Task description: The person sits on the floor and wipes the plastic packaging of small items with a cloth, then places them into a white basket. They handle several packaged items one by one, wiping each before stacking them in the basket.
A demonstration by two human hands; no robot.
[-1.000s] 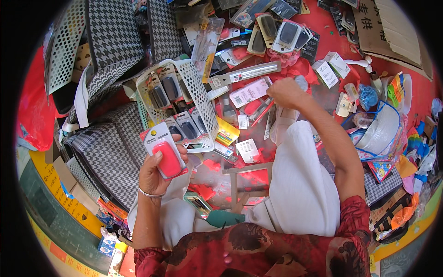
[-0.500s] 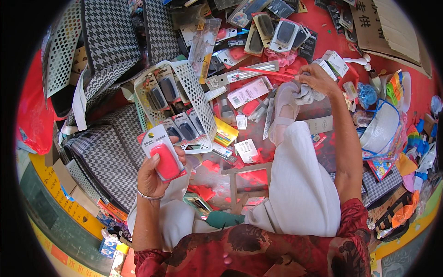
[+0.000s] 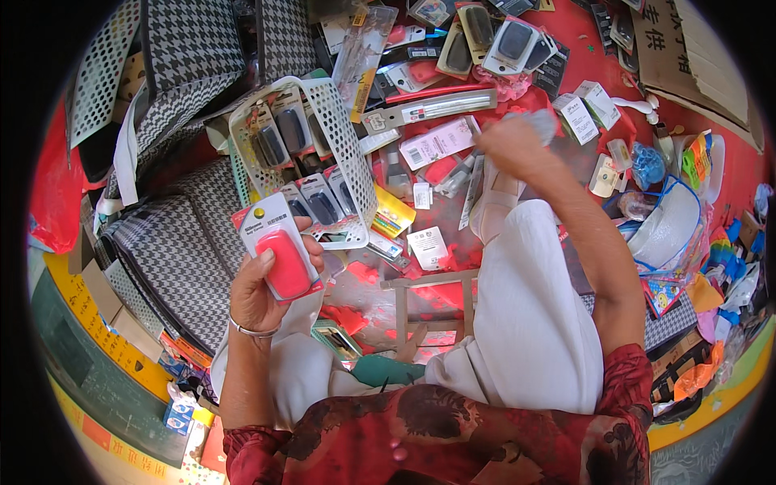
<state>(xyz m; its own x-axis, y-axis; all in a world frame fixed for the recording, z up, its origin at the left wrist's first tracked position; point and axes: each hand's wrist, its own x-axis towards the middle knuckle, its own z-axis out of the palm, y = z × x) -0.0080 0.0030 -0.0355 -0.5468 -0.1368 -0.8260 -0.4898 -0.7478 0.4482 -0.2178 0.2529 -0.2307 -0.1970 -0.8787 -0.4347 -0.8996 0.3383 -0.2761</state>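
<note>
My left hand (image 3: 271, 279) is closed round a carded pack with a red rounded case (image 3: 284, 260), thumb across its front and fingers behind. The pack is tilted, its printed white card facing up. Beside it stands a white perforated basket (image 3: 364, 190), with several similar packs of dark cases (image 3: 293, 129) inside. My right hand (image 3: 517, 147) is blurred by motion above my foot. A grey cloth (image 3: 540, 125) shows at its far side, seemingly in its grip; the fingers are partly hidden. Close by lies a pink-and-white box (image 3: 439, 143).
Several dark carded packs (image 3: 511, 42) and small white boxes (image 3: 575, 119) lie on the red ground sheet. Houndstooth storage bins (image 3: 182, 234) stand at the left. A cardboard box (image 3: 699, 65) is at the far right, and a blue-edged clear bag (image 3: 667, 230) sits at the right.
My right hand has moved left and slightly nearer with the grey cloth. My left hand and the red case pack have shifted slightly left and nearer.
</note>
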